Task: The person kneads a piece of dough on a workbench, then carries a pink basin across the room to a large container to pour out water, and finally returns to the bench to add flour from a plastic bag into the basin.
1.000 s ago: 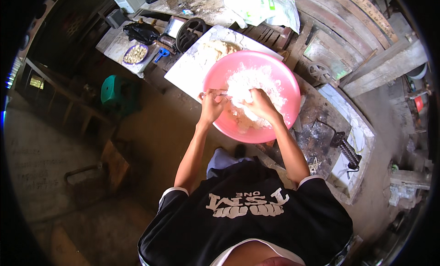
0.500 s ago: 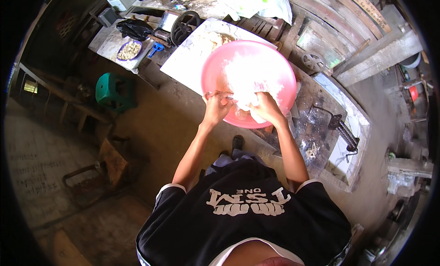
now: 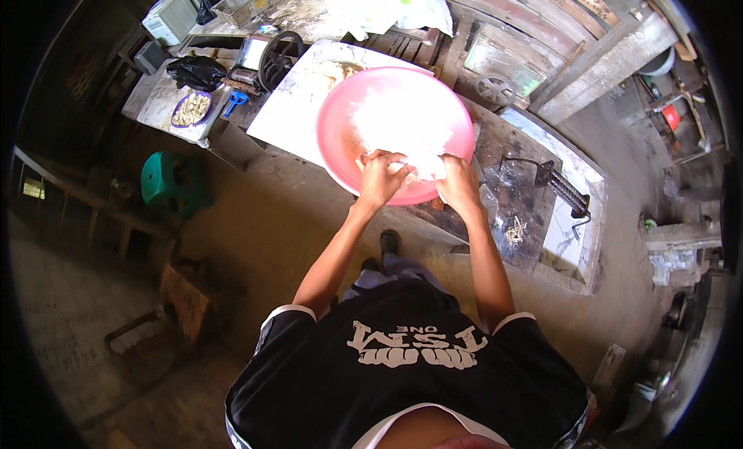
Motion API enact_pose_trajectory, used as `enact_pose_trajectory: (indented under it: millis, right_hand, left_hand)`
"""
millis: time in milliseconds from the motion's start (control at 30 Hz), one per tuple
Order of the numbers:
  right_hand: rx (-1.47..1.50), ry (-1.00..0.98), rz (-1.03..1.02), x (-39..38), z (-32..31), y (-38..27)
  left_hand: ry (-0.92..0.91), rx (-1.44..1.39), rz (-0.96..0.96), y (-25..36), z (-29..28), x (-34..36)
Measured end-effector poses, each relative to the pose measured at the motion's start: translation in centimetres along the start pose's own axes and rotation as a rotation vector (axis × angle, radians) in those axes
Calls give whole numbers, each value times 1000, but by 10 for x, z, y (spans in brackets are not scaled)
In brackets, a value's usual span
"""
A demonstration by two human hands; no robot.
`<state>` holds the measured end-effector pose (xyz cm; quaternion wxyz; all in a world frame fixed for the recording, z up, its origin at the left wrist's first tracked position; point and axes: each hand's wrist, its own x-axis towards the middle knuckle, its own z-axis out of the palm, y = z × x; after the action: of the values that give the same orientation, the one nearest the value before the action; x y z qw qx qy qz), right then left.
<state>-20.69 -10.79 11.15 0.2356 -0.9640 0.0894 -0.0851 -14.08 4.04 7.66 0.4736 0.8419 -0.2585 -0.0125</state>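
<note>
A wide pink basin holds a heap of white powder, glaring so brightly that its detail is washed out. Over the basin's near side, my left hand is closed, its fingers curled about something pale. My right hand is at the near right rim, its fingers bent down around a white piece. Whether that piece is dough, cloth or plastic cannot be made out. Some white stuff lies between the two hands.
The basin stands on a white board on a worktable. To the right lies a black roller with a crank. Farther left are a hand-wheel machine, a blue-handled tool and a bowl of pale pieces. A green stool stands on the floor.
My left hand has moved from the basin's left rim inward over the powder. My right hand has shifted right toward the rim. The whole view has turned slightly, moving the basin left.
</note>
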Motion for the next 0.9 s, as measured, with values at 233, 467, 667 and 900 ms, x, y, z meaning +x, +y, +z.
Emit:
enact_pose_trajectory:
  millis: [233, 467, 667, 900]
  right_hand:
    - [16, 105, 20, -2, -1, 12]
    - [51, 133, 138, 0, -5, 12]
    - [1, 144, 124, 14, 1, 33]
    - [34, 94, 69, 37, 8, 33]
  left_hand:
    - [-9, 11, 12, 5, 12, 12]
    - [-64, 66, 6, 6, 20, 24]
    - [-43, 31, 8, 2, 31, 35]
    - [28, 42, 5, -10, 21, 47]
